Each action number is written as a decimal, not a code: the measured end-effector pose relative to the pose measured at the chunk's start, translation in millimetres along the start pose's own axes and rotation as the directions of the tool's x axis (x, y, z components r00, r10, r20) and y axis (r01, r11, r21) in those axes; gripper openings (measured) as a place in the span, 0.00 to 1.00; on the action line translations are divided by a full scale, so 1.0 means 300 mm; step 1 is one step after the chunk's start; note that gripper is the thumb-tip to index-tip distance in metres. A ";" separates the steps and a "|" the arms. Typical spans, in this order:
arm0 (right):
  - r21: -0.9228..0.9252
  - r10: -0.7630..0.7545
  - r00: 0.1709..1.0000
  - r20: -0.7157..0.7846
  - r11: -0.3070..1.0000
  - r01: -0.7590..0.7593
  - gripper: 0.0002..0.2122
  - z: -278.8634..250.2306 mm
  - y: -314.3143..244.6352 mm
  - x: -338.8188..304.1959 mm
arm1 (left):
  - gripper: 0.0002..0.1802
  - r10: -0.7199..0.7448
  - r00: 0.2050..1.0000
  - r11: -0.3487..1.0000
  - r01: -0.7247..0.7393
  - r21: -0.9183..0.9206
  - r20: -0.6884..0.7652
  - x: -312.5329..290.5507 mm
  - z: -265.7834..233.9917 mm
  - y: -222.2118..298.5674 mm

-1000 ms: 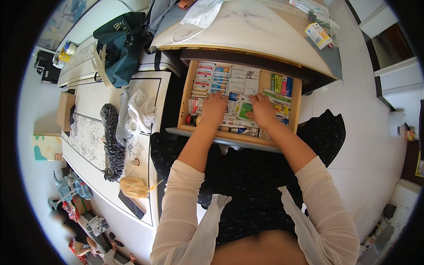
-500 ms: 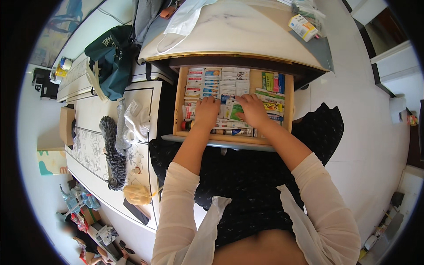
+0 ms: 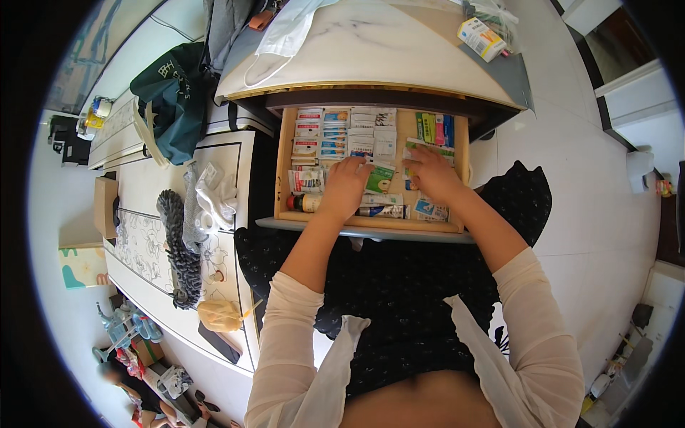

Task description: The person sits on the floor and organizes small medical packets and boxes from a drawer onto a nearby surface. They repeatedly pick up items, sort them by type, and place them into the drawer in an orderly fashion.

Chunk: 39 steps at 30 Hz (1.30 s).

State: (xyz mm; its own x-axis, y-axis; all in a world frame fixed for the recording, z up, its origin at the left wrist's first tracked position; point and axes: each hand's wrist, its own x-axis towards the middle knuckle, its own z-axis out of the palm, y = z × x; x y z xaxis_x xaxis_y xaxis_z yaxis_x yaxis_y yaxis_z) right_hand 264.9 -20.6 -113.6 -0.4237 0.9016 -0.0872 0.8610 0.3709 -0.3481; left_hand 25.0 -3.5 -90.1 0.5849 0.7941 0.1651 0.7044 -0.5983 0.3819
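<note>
An open wooden drawer [image 3: 284,153] lies in front of me, holding rows of small packets. My left hand [image 3: 345,187] bends over its middle, thumb and fingertips closed at the edge of a green and white packet [image 3: 380,179]. My right hand [image 3: 433,172] curls over slim packets at the right side; its palm hides most of what it grips. Beyond those fingers a green and white packet [image 3: 435,152] shows. Tubes [image 3: 382,211] lie along the drawer's front, beside a small blue and white packet [image 3: 430,209]. White and red packets [image 3: 307,131] fill the back left.
Above the drawer is a marble-look tabletop [image 3: 371,50] with a white face mask [image 3: 289,32] and a white and yellow box [image 3: 483,39]. On the left, a pale cabinet [image 3: 235,171] carries a dark green bag [image 3: 175,103] and a grey fluffy duster [image 3: 178,250]. A person sits at the lower left.
My right hand has moved right, away from the green and white packet, onto the slim packets. My left hand has shifted toward that packet. A blue and white packet now shows at front right.
</note>
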 end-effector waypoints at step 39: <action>-0.185 0.145 0.982 0.125 0.975 -0.120 0.38 -0.041 0.051 -0.012 | 0.14 -0.052 0.997 0.983 0.041 -0.177 -0.055 -0.010 -0.014 -0.036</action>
State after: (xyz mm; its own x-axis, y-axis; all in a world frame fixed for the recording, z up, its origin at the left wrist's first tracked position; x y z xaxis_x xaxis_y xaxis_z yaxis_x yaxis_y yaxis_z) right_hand 282.9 -15.5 -107.2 -0.3266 0.9108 -0.2525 0.9427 0.2948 -0.1560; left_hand 14.0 0.9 -90.9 0.5246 0.8287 0.1949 0.6455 -0.5364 0.5437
